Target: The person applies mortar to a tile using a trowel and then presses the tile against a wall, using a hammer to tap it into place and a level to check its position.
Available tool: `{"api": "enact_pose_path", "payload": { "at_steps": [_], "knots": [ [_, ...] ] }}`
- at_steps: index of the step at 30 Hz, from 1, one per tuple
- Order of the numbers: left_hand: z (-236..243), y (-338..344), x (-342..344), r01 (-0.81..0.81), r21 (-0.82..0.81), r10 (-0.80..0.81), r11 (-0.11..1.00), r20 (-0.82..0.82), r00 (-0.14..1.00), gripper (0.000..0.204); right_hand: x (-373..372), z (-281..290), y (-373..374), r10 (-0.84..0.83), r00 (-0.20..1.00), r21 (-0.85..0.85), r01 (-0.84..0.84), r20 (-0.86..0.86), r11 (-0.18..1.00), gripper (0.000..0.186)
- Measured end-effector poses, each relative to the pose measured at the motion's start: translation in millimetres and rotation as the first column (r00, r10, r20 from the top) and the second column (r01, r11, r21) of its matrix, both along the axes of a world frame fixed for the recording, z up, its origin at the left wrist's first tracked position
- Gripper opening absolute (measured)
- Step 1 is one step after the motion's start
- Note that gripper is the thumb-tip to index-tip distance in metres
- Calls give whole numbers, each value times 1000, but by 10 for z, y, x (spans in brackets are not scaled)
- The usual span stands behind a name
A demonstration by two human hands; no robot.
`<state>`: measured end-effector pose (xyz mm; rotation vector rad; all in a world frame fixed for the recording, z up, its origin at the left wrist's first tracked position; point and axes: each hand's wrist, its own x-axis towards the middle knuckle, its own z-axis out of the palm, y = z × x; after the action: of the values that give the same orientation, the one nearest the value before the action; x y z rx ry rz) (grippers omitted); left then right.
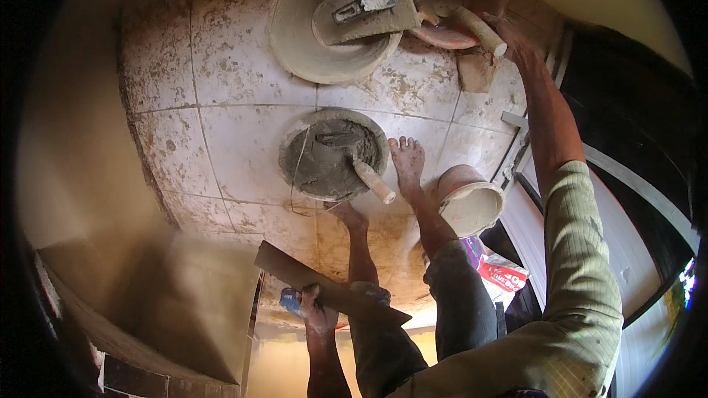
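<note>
My left hand (320,317) is closed on a finishing trowel with a long flat blade (304,270) and a blue handle (290,300). The trowel is held beside my left knee. My right arm reaches far forward, and my right hand (510,32) is next to a pale wooden handle (483,32); its fingers are too dark and hidden to read. Between my hands stands a bucket (288,137) of wet grey mortar. A small trowel with a wooden handle (374,181) stands in the mortar.
A larger mortar-coated bucket (286,44) stands far ahead with a plastering float (372,9) lying across it. A smaller bucket (473,208) is right of my foot. A red and white bag (504,277) lies behind it. White floor tiles (247,133) are splattered with mortar.
</note>
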<state>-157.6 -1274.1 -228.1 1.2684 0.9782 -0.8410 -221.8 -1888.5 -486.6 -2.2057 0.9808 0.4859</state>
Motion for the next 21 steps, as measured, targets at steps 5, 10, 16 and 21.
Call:
{"api": "enact_pose_path", "payload": {
  "at_steps": [5,10,16,21],
  "knots": [
    [-55,121,-140,332,298,-388,895,154,909,28,78,-100,340,-625,779,509,558,-48,655,24],
    [122,-343,86,-42,3,42,999,-5,999,15,-409,-219,523,-947,319,695,690,-41,203,21],
    [58,-42,2,501,314,-585,806,302,752,16,-500,376,951,-934,348,517,816,-84,258,24],
    [70,-125,124,-36,13,37,999,-49,998,23,-768,373,1128,-601,795,199,578,85,792,23]
  ]
}}
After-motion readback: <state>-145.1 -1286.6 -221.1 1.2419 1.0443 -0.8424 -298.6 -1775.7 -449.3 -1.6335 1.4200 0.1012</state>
